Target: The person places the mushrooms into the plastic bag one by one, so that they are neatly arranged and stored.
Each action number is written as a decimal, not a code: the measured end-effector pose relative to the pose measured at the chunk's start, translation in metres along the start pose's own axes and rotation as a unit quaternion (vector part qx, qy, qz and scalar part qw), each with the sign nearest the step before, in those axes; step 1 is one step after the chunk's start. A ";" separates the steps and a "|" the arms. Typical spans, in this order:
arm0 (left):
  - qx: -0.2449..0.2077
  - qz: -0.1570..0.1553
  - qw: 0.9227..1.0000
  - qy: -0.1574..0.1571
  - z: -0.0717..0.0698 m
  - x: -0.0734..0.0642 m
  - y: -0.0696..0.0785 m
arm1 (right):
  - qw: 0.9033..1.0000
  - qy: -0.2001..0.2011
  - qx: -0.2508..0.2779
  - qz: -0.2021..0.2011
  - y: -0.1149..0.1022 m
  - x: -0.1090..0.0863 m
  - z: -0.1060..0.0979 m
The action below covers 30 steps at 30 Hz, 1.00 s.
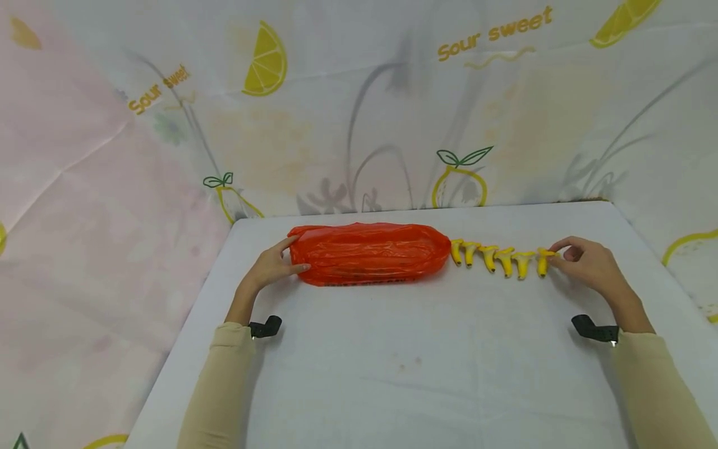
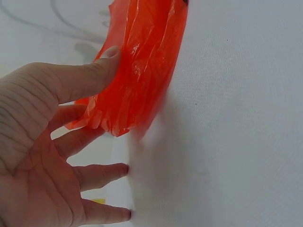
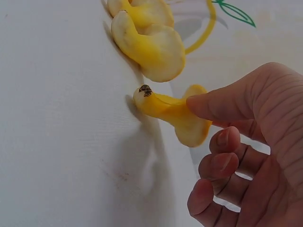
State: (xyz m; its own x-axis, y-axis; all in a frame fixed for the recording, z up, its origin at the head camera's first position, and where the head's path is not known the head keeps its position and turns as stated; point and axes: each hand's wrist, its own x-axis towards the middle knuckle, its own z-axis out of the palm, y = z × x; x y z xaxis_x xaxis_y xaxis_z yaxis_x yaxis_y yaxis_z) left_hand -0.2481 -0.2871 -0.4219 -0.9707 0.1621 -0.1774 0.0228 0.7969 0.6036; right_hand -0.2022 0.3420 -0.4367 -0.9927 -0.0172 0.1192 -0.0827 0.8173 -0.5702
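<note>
A red plastic bag lies lengthwise on the white table, crinkled and shiny. At its left end, my left hand holds the bag between thumb and index finger; in the left wrist view the other fingers are spread apart. To the bag's right runs a row of several yellow mushrooms, caps toward the back and stems toward me. My right hand pinches the rightmost mushroom by its cap with thumb and index finger. The dark stem tip shows in the right wrist view, and the remaining fingers curl loosely.
A white cloth covers the table, with faint brownish spots near the middle. Behind stands a patterned curtain with lemon drawings. Each wrist wears a black camera mount.
</note>
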 end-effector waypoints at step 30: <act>-0.123 0.007 0.992 0.023 0.003 0.000 -0.001 | 0.984 -0.036 0.154 -0.080 -0.125 0.044 0.042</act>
State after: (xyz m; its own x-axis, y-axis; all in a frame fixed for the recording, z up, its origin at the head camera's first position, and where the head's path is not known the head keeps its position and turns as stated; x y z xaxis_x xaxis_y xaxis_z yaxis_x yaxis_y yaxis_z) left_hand -0.2470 -0.2861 -0.4248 -0.9809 0.1409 -0.1341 -0.0162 0.6279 0.7781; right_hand -0.2395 0.2151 -0.3944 -0.9678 -0.1807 0.1754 -0.2492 0.5880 -0.7695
